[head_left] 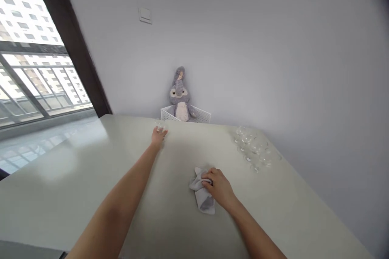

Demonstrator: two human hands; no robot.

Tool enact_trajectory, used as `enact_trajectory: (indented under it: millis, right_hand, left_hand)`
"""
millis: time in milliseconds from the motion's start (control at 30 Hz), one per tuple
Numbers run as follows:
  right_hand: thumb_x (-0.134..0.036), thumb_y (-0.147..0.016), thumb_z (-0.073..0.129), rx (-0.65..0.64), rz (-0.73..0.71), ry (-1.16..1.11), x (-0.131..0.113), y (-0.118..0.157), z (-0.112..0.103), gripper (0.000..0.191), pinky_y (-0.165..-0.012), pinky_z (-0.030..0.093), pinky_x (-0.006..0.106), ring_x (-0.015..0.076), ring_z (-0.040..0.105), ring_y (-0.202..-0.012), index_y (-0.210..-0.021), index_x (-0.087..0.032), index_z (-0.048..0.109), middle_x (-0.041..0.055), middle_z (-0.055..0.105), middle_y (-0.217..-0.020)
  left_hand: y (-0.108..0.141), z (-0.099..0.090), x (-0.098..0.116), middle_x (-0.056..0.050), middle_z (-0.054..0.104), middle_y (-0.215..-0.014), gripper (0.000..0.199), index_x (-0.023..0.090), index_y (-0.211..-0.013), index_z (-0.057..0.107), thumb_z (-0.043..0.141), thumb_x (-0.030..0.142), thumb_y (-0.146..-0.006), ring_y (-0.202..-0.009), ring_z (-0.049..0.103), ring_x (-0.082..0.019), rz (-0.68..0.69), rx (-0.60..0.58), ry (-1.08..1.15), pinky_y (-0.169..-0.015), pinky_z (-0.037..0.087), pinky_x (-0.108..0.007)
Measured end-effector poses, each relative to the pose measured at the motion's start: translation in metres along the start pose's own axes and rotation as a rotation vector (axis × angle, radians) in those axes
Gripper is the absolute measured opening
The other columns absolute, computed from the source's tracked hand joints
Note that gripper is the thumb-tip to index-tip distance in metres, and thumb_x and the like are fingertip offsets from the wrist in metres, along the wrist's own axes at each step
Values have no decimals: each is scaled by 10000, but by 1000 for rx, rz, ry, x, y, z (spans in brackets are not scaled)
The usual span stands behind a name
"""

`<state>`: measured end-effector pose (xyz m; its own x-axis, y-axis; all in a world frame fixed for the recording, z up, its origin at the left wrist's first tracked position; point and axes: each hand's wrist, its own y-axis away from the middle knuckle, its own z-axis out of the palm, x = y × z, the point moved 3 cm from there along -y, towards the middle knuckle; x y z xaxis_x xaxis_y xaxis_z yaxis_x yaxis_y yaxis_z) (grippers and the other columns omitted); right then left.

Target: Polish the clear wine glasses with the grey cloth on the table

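Note:
Stretched far forward, my left hand (158,135) has its fingers closed around a clear glass (160,122) near the table's back edge. The glass is see-through, and its lower part is hard to make out behind the hand. My right hand (220,188) is nearer to me, resting on the table with its fingers closed on a crumpled light grey cloth (205,202). Part of the cloth spreads flat to the left of and below the fingers.
Several clear glasses (257,145) stand close together at the right back of the pale table (170,218). Past the back edge, a grey plush toy (182,109) sits in a white perforated basket (202,116) by the wall. A window (33,56) is at the left.

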<state>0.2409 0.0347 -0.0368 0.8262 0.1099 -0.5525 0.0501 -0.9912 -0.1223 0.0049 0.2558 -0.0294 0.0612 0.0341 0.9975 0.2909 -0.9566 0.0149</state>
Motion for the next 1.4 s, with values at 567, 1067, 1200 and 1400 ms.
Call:
enact_trajectory:
  millis: [567,1067,1200,1400]
  right_hand:
    - [-255,-743,551,271,-57,-507,7,-8,-3,146,-711,453,286,151,570,-787,-809,-240,681,26,611,-832]
    - [-319,-653,625,118,-34,-261,-13,17,0,355,-717,421,301,196,534,-845,-968,-176,548,68,592,-929]
    - [-240,-723,518,121,-30,-150,-13,18,-11,126,-736,405,296,190,541,-818,-801,-182,598,50,610,-824]
    - [-399,-711,560,-10,89,-632,-3,18,-61,221,-520,405,234,139,544,-576,-787,-193,580,-18,588,-678]
  left_hand:
    - [152,19,12,19,588,-766,311,229,-872,618,691,227,-569,-654,504,-117,241,-360,-153,-634,413,-235]
    - [175,9,57,2,605,-730,207,195,-828,620,580,267,-638,-670,521,-135,275,-531,-84,-605,389,-234]
    - [171,-13,71,18,574,-692,168,213,-791,613,581,237,-628,-640,489,-135,335,-419,-164,-586,368,-234]
    - [157,-46,77,28,510,-618,119,227,-630,593,628,149,-546,-645,454,-146,459,-209,-239,-650,376,-251]
